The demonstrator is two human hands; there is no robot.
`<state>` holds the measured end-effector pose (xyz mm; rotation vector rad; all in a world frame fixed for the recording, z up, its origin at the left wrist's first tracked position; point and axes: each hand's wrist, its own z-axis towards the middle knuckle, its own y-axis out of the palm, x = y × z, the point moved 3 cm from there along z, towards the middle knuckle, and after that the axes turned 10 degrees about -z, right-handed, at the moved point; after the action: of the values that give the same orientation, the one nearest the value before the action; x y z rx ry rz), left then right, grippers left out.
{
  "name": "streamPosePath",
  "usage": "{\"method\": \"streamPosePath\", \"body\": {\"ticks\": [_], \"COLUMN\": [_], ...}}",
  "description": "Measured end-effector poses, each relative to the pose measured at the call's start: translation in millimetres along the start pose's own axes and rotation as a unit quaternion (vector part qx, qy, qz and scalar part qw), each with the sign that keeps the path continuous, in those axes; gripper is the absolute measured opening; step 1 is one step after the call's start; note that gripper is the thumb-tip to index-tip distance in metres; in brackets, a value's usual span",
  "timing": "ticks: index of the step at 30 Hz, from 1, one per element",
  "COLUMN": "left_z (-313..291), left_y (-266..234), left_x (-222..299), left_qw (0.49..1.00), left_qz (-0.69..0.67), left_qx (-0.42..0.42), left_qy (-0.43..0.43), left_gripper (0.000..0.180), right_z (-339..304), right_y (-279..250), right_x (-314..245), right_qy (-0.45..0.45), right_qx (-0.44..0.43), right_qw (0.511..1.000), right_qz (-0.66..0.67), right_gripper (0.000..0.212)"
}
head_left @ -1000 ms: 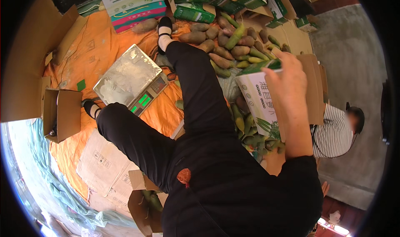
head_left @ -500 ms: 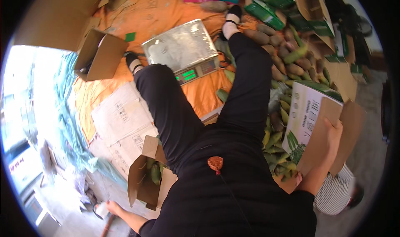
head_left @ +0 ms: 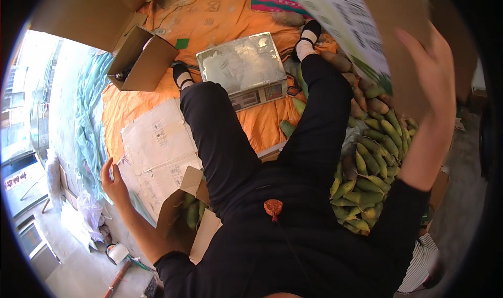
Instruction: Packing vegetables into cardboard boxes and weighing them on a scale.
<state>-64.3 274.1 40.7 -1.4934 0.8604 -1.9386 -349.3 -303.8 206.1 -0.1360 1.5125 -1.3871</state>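
1. At two o'clock, a person's right hand [head_left: 435, 70] has its grip clamped on the brown cardboard flap [head_left: 395, 12] of a white printed carton, thumb on the near face.
2. The white printed carton [head_left: 343, 28], patterned in green, tilts across the one o'clock side, partly blurred and hiding what lies behind it.
3. Between eight and nine o'clock, the left hand [head_left: 113, 182] is empty, its grip apart, with fingers loosely curled near a flattened cardboard sheet [head_left: 152, 146].
4. A heap of green radishes [head_left: 369, 167] spreads from three to four o'clock, just beside the person's right leg; reddish-brown roots [head_left: 377, 105] lie next to it at two.
5. At twelve o'clock, a digital scale [head_left: 236, 62] with a worn metal plate sits on an orange tarp [head_left: 183, 23], between the person's feet.
6. A small brown box [head_left: 149, 62] stands at ten o'clock; at seven, a topless cardboard box [head_left: 175, 235] beside the person's left thigh holds more green produce [head_left: 193, 214].
7. A co-worker's striped shirt [head_left: 419, 261] shows at four o'clock, while a reddish pendant [head_left: 272, 208] rests on the wearer's black top [head_left: 309, 230] near six.
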Motion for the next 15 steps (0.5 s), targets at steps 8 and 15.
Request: {"method": "streamPosePath", "body": {"ticks": [8, 15], "left_z": [6, -10], "left_y": [59, 116], "left_x": [170, 247], "left_qw": [0.965, 0.936], "left_qz": [-0.129, -0.163], "left_qx": [0.012, -0.088], "left_qy": [0.229, 0.301], "left_gripper": [0.024, 0.025], "right_z": [63, 31], "right_y": [175, 349], "right_x": [-99, -83], "right_qy": [-0.232, -0.246], "right_qx": [-0.122, -0.192], "right_qw": [0.939, 0.928], "right_qz": [-0.223, -0.203], "right_gripper": [0.023, 0.015]}}
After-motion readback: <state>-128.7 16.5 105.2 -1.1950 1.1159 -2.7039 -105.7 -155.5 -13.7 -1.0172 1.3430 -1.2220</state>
